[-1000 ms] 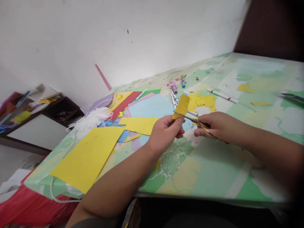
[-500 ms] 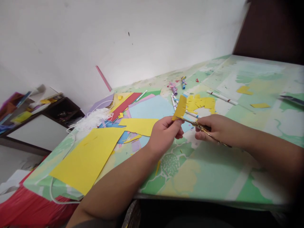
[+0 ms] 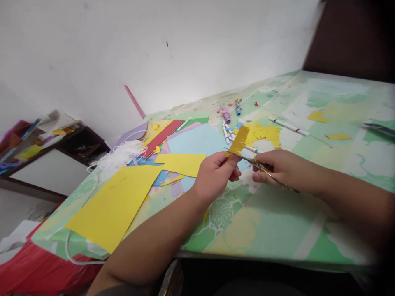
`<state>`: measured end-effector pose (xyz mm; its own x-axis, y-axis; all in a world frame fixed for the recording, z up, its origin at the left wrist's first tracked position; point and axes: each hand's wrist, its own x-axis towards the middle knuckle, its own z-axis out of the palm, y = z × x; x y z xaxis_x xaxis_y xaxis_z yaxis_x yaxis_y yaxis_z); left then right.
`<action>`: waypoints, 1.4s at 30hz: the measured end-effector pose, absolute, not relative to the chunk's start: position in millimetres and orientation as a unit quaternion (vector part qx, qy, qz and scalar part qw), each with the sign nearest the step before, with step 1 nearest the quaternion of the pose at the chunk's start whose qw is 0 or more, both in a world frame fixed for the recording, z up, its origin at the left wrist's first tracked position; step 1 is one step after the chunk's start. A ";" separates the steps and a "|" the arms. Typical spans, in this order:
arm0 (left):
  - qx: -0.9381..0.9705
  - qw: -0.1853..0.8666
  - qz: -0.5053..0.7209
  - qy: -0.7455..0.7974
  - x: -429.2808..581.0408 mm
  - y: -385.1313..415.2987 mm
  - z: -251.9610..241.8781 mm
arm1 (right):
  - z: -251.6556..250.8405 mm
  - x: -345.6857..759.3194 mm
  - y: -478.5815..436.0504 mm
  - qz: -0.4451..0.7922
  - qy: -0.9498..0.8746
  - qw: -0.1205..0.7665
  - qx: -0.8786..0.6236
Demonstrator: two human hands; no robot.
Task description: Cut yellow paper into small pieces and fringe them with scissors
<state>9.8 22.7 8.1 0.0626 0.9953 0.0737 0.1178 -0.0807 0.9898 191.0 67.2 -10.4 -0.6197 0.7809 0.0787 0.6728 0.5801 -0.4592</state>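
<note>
My left hand (image 3: 219, 170) pinches the lower end of a small yellow paper strip (image 3: 238, 140), which stands up with a fringe of cuts along its right edge. My right hand (image 3: 273, 166) grips a pair of gold-coloured scissors (image 3: 268, 171). Their blades reach left to the strip's lower end, close to my left fingertips. Behind the strip lie several fringed yellow paper pieces (image 3: 264, 133). A larger yellow sheet (image 3: 115, 205) and a smaller yellow piece (image 3: 183, 163) rest left of my left hand.
Coloured sheets, among them a light blue one (image 3: 197, 142) and a red strip (image 3: 163, 137), lie beside tangled white string (image 3: 125, 154). White markers (image 3: 288, 126) and small paper rolls (image 3: 226, 116) are farther back. A dark blade-like object (image 3: 381, 130) lies at the right.
The yellow strip has tilted to the right, and its fringed edge shows more clearly. Both hands and the scissors have stayed almost in place.
</note>
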 end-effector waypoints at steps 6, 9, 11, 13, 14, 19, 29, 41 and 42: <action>0.567 0.455 0.475 0.495 10.5 22.0 8.3 | -13.2 191.1 68.0 0.201 -0.883 0.138 -0.401; 0.563 0.456 0.477 0.498 10.9 22.2 7.6 | -13.6 191.6 68.4 0.214 -0.882 0.132 -0.398; 0.564 0.456 0.473 0.500 10.7 22.5 7.2 | -12.6 191.4 67.9 0.224 -0.880 0.127 -0.400; 0.567 0.458 0.470 0.499 10.3 22.8 7.0 | -11.3 191.0 67.1 0.232 -0.876 0.123 -0.403; 0.567 0.459 0.469 0.498 10.0 23.0 7.0 | -10.7 190.8 66.8 0.235 -0.876 0.123 -0.403; 0.569 0.462 0.468 0.494 8.8 23.9 8.0 | -11.6 191.2 67.8 0.235 -0.878 0.122 -0.399; 0.562 0.459 0.473 0.499 8.9 22.0 9.1 | -12.3 190.7 68.8 0.196 -0.880 0.132 -0.412; 0.570 0.441 0.477 0.504 8.2 22.2 10.1 | -14.0 192.4 68.0 0.238 -0.880 0.130 -0.390; 0.571 0.441 0.475 0.504 8.0 22.0 10.2 | -13.6 192.1 67.6 0.242 -0.880 0.128 -0.389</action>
